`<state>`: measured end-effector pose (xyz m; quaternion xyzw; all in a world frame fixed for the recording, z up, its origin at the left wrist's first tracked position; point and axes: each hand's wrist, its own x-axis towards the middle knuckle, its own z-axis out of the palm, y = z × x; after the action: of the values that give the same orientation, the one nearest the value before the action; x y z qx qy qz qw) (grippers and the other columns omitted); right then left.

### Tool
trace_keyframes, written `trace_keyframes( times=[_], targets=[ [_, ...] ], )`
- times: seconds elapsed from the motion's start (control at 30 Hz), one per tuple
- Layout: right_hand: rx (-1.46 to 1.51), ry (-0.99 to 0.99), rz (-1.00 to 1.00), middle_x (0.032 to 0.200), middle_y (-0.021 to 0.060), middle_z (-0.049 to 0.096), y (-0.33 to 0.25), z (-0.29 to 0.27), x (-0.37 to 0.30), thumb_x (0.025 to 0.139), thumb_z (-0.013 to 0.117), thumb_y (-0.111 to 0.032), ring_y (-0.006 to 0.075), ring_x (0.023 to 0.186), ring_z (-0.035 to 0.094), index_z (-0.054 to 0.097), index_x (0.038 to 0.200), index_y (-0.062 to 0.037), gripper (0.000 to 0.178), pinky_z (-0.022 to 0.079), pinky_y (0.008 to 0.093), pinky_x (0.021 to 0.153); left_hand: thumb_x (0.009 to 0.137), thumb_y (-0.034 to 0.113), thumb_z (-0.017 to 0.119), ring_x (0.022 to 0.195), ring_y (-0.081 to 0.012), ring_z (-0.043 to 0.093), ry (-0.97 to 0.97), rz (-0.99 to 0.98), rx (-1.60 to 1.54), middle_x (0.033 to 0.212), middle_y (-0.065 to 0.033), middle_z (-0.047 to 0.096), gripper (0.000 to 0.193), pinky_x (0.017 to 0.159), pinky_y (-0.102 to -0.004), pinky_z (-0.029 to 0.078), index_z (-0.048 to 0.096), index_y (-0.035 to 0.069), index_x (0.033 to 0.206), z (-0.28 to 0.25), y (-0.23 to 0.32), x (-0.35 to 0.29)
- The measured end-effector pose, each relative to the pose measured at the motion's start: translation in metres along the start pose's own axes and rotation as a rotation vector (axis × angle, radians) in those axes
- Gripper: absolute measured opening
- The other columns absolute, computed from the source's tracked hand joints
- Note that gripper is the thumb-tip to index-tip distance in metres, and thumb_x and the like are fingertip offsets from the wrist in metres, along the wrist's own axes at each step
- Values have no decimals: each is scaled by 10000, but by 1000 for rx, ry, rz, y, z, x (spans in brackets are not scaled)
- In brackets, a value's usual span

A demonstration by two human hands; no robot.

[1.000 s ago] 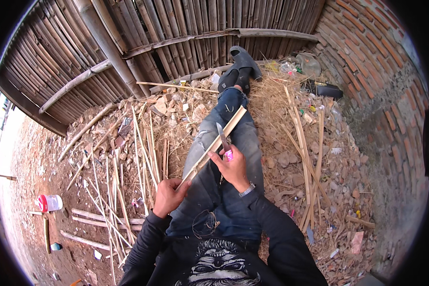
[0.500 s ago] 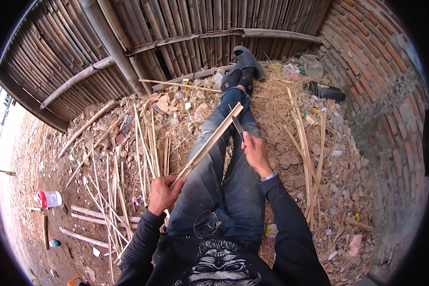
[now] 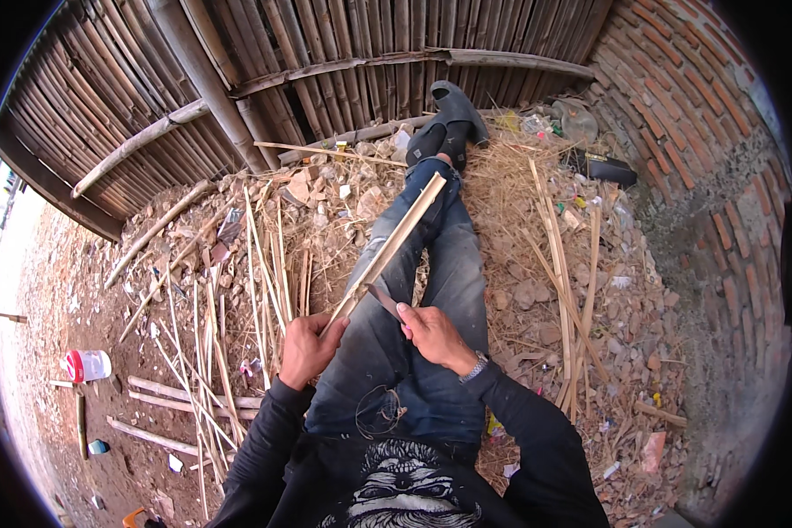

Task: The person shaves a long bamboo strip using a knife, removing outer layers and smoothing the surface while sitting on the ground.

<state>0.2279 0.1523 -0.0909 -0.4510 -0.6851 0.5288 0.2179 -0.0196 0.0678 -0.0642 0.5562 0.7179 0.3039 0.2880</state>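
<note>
A split bamboo strip (image 3: 394,245) slants across my legs, its hollow inner face showing pale. My left hand (image 3: 311,349) is closed round its near end. In my right hand (image 3: 436,337) is a knife (image 3: 385,302), held by the handle, which my fingers mostly hide. Its dark blade points up and left, with the tip at the strip's edge a little beyond my left hand. Whether the edge bites into the bamboo I cannot tell. A loose coil of thin string (image 3: 381,414) lies on my lap.
Thin bamboo strips lie in a heap (image 3: 207,352) on the left, and more strips (image 3: 561,282) on the right. A white bucket with a red rim (image 3: 88,366) stands far left. A bamboo wall (image 3: 352,97) closes the far side, a brick wall (image 3: 722,176) the right. Rubble and straw cover the ground.
My right hand has drawn the knife back along the strip, from near its far end to close by my left hand. The strip's far end has shifted slightly left and away.
</note>
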Motion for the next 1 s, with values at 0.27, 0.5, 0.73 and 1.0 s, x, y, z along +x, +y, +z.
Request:
trace_keyframes(
  times=[0.27, 0.5, 0.73, 1.0],
  targets=[
    [-56, 323, 42, 570, 96, 525, -9, -40, 17, 1110, 445, -495, 220, 571, 559, 589, 707, -26, 635, 441, 404, 596, 969, 319, 747, 489, -163, 586, -23, -29, -85, 552, -76, 627, 419, 518, -361, 453, 711, -9, 711, -12, 13, 0],
    [-11, 178, -86, 579, 56, 517, -8, 2, -3, 1114, 464, -489, 173, 581, 531, 559, 722, -16, 622, 424, 377, 585, 966, 309, 750, 482, -168, 573, -2, -60, -50, 555, -115, 608, 408, 514, -370, 444, 711, -9, 714, -2, 18, 1],
    [-49, 237, -27, 585, 82, 525, -9, -18, -2, 1121, 452, -457, 231, 548, 522, 576, 727, -19, 602, 434, 409, 578, 987, 324, 741, 486, -100, 551, -41, -22, -99, 546, -36, 611, 441, 488, -318, 425, 690, -8, 701, -3, 12, 1],
    [682, -120, 309, 554, -99, 332, -15, -36, -11, 1079, 520, -569, 6, 413, 282, 518, 788, -103, 550, 189, 216, 388, 988, 319, 741, 506, -99, 530, 76, -32, -135, 551, -54, 603, 424, 502, -318, 407, 706, -19, 733, -15, 10, 5]
  ],
)
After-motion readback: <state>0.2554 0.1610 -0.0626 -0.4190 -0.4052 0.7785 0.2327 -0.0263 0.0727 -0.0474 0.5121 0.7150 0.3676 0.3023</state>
